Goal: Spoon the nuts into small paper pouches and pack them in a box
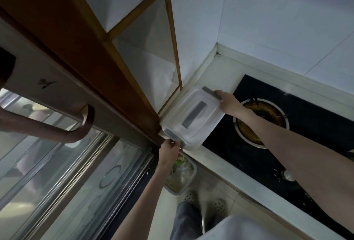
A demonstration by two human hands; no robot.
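A translucent white plastic box (191, 117) with a lid, a grey handle strip on top and grey clips at both ends sits at the corner of the counter, partly over the left edge of the black hob. My left hand (169, 148) grips the near grey clip. My right hand (229, 103) holds the far clip end. No nuts, spoon or paper pouches show in this view.
A black glass gas hob (272, 155) with a burner (262, 119) lies to the right on the white counter (216, 170). A brown wooden sliding door frame (99, 63) stands close on the left. A grey bin (182, 176) with scraps stands on the floor below.
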